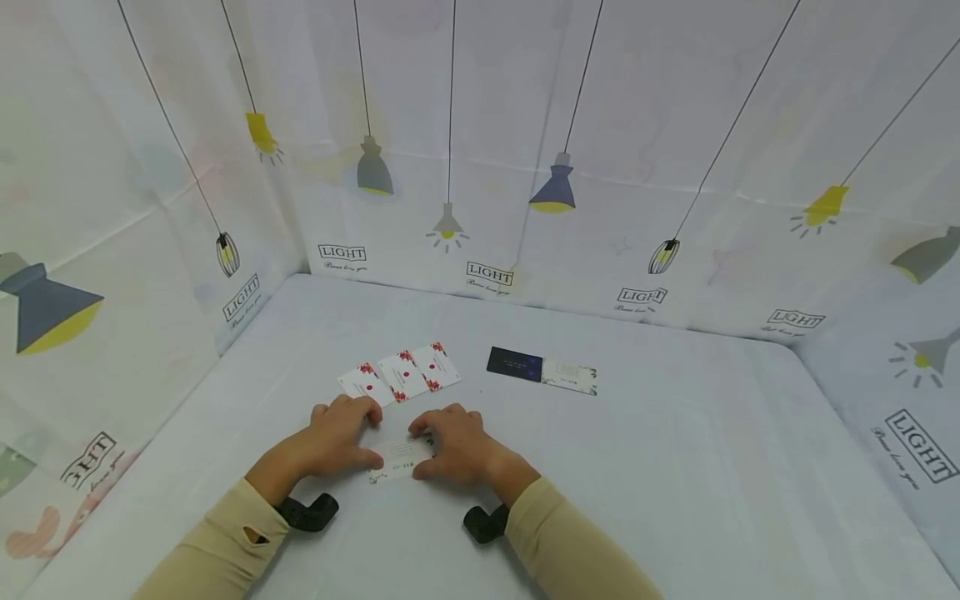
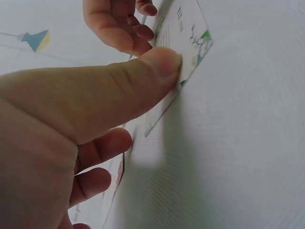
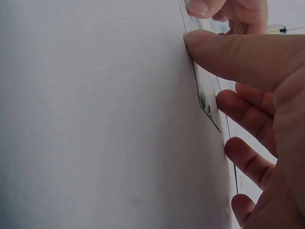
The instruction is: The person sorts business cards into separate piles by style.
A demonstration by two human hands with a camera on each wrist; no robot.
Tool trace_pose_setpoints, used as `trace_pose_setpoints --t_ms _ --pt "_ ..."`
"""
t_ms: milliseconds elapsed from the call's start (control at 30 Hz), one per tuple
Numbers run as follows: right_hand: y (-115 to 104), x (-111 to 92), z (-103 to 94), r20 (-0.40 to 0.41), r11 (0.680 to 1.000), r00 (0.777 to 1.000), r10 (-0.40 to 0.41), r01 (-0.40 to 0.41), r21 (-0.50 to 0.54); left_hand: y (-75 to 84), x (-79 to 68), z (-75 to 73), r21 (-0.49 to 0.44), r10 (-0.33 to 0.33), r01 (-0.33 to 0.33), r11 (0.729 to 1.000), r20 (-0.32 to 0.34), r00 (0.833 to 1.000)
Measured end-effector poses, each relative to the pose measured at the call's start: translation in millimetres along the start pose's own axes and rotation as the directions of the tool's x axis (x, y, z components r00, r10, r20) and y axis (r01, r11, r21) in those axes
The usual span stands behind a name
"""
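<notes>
A pale printed card (image 1: 397, 458) with green floral corners lies low over the white table between the two hands. My left hand (image 1: 337, 437) is at its left end, its thumb pressing the card's edge and its other fingers arched beyond it. At the right end, my right hand (image 1: 459, 450) holds the card, thumb (image 3: 209, 47) at the near edge and index finger at the far edge. In the left wrist view, the card (image 2: 183, 33) shows its flower print beside the left thumb (image 2: 162, 62). Part of the card is hidden under the fingers.
Three white cards with red patterns, the middle one (image 1: 405, 375) among them, lie in a slanted row beyond the left hand. Farther right, a dark card (image 1: 514, 364) and a pale floral card (image 1: 570, 376) lie end to end. A lamp-printed curtain (image 1: 637, 108) surrounds the table.
</notes>
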State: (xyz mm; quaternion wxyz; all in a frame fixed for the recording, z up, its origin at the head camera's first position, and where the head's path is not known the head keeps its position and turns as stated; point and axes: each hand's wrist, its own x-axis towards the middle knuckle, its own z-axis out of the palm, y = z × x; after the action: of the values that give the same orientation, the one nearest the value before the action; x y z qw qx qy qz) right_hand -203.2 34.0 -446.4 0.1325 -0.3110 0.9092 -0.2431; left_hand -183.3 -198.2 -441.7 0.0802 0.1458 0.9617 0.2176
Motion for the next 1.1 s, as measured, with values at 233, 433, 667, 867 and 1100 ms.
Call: trace_pose_setpoints --t_ms 233,433,667,867,1100 --pt "0 0 -1.3 -0.024 0.999 1.0 -0.019 0.018 -0.033 2.5 -2.6 0.9 -0.02 0.05 -0.05 0.999 0.018 0.999" --pt "-2 -1 -3.4 -0.04 0.998 0.999 -0.03 0.028 -0.063 5.1 -3.5 0.6 -0.022 0.107 -0.107 0.994 0.024 0.994" --pt "-1 -2 -3.6 -0.054 0.998 0.998 -0.021 0.018 -0.052 5.6 -1.6 2.5 -0.041 0.109 -0.108 0.993 0.018 0.994" --pt "3 -3 -4.3 -0.075 1.0 0.997 -0.019 0.018 -0.015 5.5 1.1 5.5 -0.071 0.105 -0.104 0.992 0.012 0.994" --pt "8 -2 -4.7 -0.104 0.999 0.994 -0.021 0.024 0.023 7.1 2.7 6.0 -0.104 0.068 -0.068 0.992 -0.009 0.998"
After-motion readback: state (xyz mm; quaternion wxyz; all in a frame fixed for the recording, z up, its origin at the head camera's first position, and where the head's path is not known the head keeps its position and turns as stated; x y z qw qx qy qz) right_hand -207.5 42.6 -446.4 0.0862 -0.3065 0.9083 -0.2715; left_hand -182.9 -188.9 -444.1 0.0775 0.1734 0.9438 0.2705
